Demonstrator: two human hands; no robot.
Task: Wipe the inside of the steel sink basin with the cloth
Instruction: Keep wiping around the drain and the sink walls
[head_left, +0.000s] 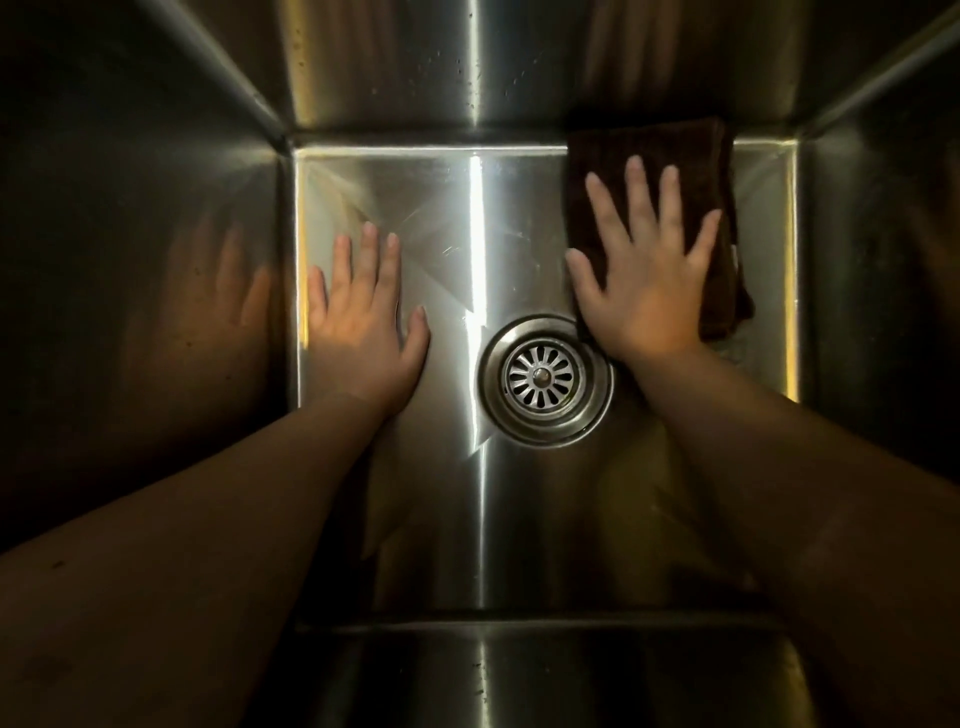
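Pressing dark cloth (649, 150) flat under splayed right hand (644, 280), bracing with flat, open left hand (358, 322); best swept in overlapping strokes toward drain strainer (543, 376).

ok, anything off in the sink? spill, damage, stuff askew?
Nothing stands out. The cloth lies flat on the sink basin floor under the flat right hand, the left hand rests flat on bare steel, and the drain strainer sits seated. Only small specks dot its far wall.
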